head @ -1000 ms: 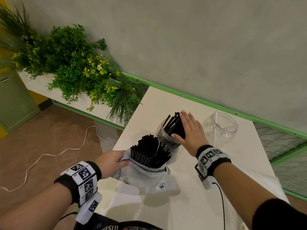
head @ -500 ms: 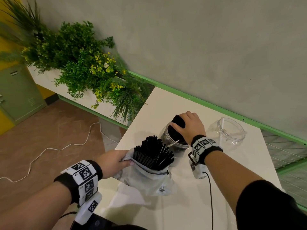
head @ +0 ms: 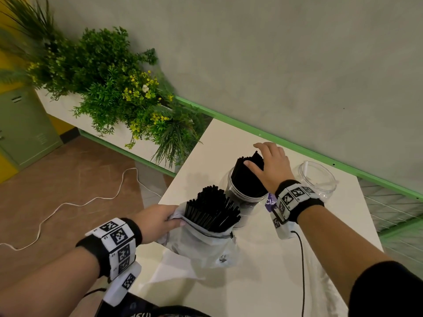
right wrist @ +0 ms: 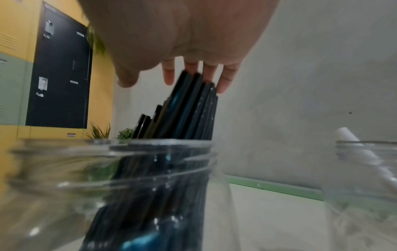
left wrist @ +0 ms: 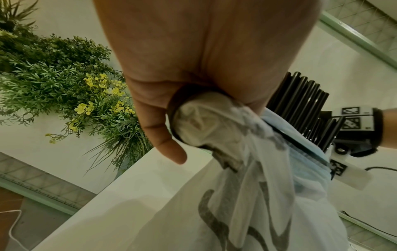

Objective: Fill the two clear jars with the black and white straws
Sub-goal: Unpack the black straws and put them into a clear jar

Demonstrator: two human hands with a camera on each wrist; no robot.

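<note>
On the white table stands a clear jar packed with black straws that lean away from me. My right hand lies over their tops, its fingers loosely spread and its thumb touching the near side of the bundle. My left hand grips the bunched rim of a white plastic bag holding more black straws. To the right, a second clear jar holds a white straw.
A planter of green plants with yellow flowers runs along the wall past the table's left edge. A white cable trails across the brown floor. A green rail borders the table's far side. My right wrist's black cord crosses the tabletop.
My right hand went from lying flat against the jar's straws to cupping their tops, then opened and rose a little. The straws are now gathered into a tighter bundle. My left hand kept its hold.
</note>
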